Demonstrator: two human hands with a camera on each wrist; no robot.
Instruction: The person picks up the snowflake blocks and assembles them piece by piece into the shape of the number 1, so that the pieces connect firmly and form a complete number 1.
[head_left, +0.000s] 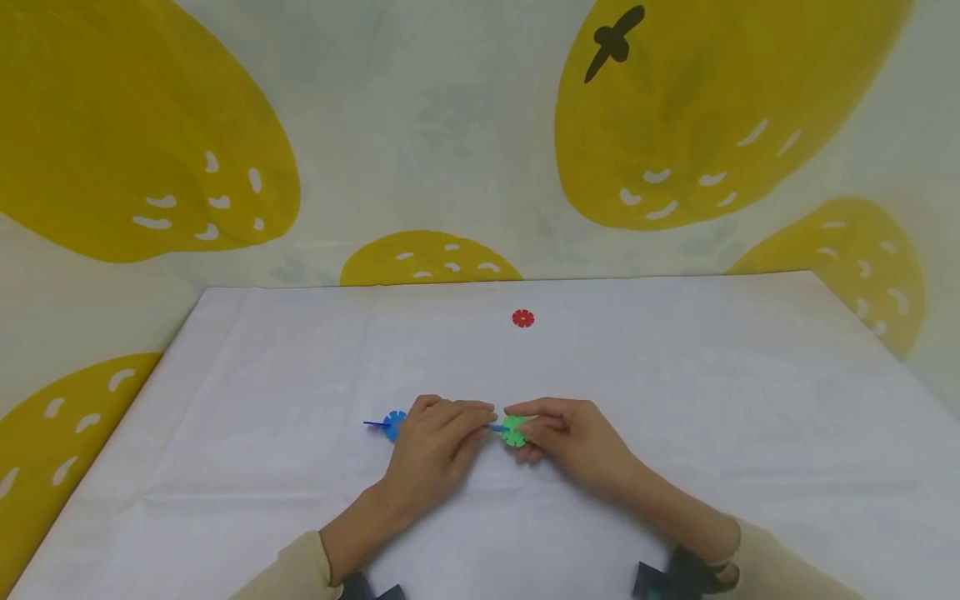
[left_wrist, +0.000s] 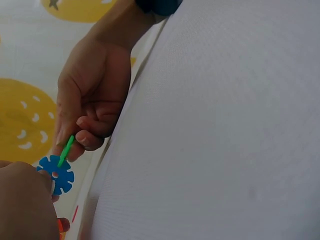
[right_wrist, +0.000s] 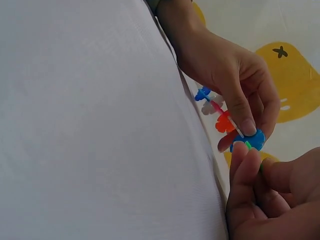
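Note:
My left hand (head_left: pixel 435 446) grips a chain of notched plastic discs, with thumb and fingers on the blue disc (left_wrist: pixel 65 179) at its right end. The rest of the chain runs under the palm; a blue disc (head_left: pixel 392 426) shows past the hand's left side. In the right wrist view a white disc (right_wrist: pixel 209 107) and an orange-red disc (right_wrist: pixel 224 123) are part of it. My right hand (head_left: pixel 577 437) pinches a green notched disc (head_left: pixel 513 432) between thumb and fingers. In the left wrist view the green disc, seen edge-on, overlaps the blue disc's notched rim, roughly crosswise to it.
A single red notched disc (head_left: pixel 522 318) lies flat near the back of the white-covered table (head_left: pixel 675 375). Behind the table hangs a pale backdrop (head_left: pixel 427 125) with yellow fruit-like shapes.

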